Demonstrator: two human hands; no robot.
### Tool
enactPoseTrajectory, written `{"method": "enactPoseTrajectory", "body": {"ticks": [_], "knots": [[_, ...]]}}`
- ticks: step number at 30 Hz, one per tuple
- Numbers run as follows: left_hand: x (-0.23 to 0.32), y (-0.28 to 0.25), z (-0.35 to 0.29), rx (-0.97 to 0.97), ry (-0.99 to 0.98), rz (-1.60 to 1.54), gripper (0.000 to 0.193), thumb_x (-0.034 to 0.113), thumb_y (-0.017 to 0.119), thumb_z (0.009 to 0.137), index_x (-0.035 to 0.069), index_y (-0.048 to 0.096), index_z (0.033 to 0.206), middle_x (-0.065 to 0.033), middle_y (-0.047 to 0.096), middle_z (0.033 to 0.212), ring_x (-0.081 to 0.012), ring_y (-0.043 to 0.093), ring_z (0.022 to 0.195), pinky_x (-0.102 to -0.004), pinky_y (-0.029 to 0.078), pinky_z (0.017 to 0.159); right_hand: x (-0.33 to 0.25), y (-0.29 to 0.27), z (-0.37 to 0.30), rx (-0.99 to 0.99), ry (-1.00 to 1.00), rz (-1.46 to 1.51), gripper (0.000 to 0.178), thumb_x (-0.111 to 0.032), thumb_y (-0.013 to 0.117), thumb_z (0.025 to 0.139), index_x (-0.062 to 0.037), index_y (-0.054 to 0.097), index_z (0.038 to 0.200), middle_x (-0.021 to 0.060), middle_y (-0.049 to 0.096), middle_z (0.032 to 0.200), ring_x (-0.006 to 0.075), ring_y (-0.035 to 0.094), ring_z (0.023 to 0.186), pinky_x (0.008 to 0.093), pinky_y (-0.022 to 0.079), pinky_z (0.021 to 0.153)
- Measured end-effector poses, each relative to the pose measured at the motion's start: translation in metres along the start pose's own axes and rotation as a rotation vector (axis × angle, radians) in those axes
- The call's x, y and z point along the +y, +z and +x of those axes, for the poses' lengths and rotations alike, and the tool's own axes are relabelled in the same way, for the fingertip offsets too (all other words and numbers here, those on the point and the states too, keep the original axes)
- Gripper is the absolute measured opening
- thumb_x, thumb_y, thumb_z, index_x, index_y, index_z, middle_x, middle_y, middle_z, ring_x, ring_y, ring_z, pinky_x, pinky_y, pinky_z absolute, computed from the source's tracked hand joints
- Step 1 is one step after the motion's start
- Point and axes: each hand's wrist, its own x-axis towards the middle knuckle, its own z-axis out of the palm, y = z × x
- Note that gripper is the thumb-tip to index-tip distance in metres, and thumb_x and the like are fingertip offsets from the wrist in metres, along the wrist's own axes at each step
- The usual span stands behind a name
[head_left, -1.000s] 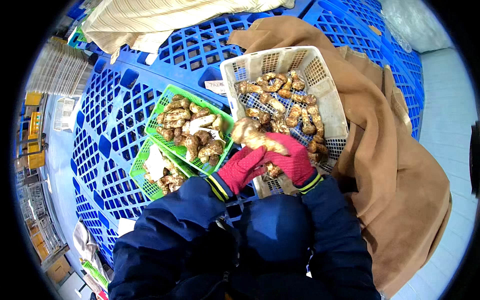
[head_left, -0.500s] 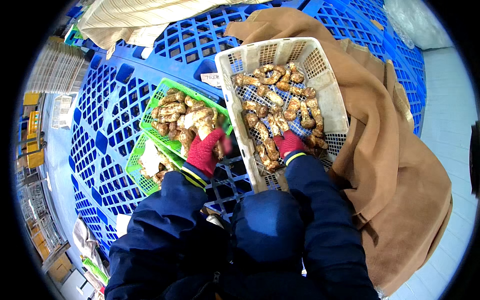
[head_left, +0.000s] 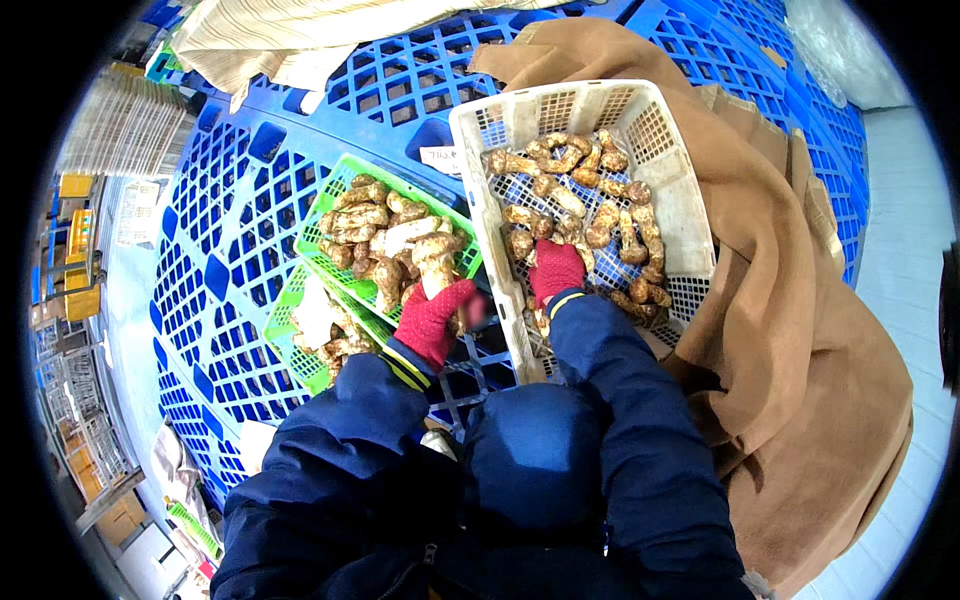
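My left hand, in a dark red knit glove, is closed around the pale stem of a large mushroom, its brown cap pointing away. A second brownish piece shows at the palm, beside a blurred pink patch I cannot make out. The hand is at the near right corner of a green basket heaped with brown-and-white mushrooms. Inside a larger white basket, my right hand, gloved alike, has its fingers curled down onto a mushroom, whose stem the hand mostly covers. Several mushrooms lie spread around it.
Below the first green basket is another green basket of mushrooms with a pale sheet. A small label lies between the baskets. Blue pallets carry everything. Brown cloth drapes along the right; striped cloth covers the far left.
My right hand has moved left and slightly farther within the white basket. My left hand has drawn back a little, bringing the large mushroom nearer. The whole view has shifted slightly.
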Motion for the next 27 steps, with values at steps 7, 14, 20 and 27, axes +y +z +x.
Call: {"method": "enactPoseTrajectory", "body": {"ticks": [7,14,20,27], "knots": [[0.004,-0.008,-0.012,-0.021,0.009,-0.102,0.022,0.015,0.062,0.080,0.002,0.051,0.094,-0.0089,0.057,0.077,-0.0208,0.058,0.068,-0.0323,0.049,0.063,0.013,-0.058,-0.028,-0.393,0.080,1.448,0.041,-0.020,0.061,0.076,0.0007,0.052,0.110,0.0171,0.059,0.098,0.0283,0.058,0.092,0.0347,0.047,0.077],[0.006,0.005,-0.012,-0.044,-0.019,-0.148,0.026,0.011,0.062,0.079,0.003,0.050,0.101,-0.0116,0.059,0.085,-0.0243,0.061,0.075,-0.0365,0.052,0.066,-0.012,-0.134,-0.071,-0.603,0.024,2.142,0.036,-0.013,0.049,0.089,-0.0027,0.042,0.122,0.0150,0.055,0.111,0.0268,0.057,0.096,0.0350,0.047,0.081],[0.007,0.014,-0.009,-0.107,-0.046,-0.152,0.026,0.011,0.063,0.079,0.003,0.051,0.101,-0.0116,0.059,0.090,-0.0244,0.061,0.079,-0.0368,0.052,0.069,-0.012,-0.143,-0.073,-0.515,-0.031,1.972,0.036,-0.013,0.050,0.088,0.0001,0.041,0.120,0.0166,0.054,0.110,0.0260,0.055,0.100,0.0363,0.045,0.088],[0.011,0.018,-0.015,-0.151,-0.010,-0.200,0.027,0.009,0.060,0.081,0.004,0.052,0.107,-0.0130,0.058,0.105,-0.0260,0.057,0.097,-0.0389,0.050,0.077,-0.018,-0.144,-0.077,-0.516,0.040,1.770,0.036,-0.006,0.051,0.086,-0.0017,0.043,0.120,0.0103,0.056,0.108,0.0173,0.055,0.097,0.0288,0.044,0.084]]}}
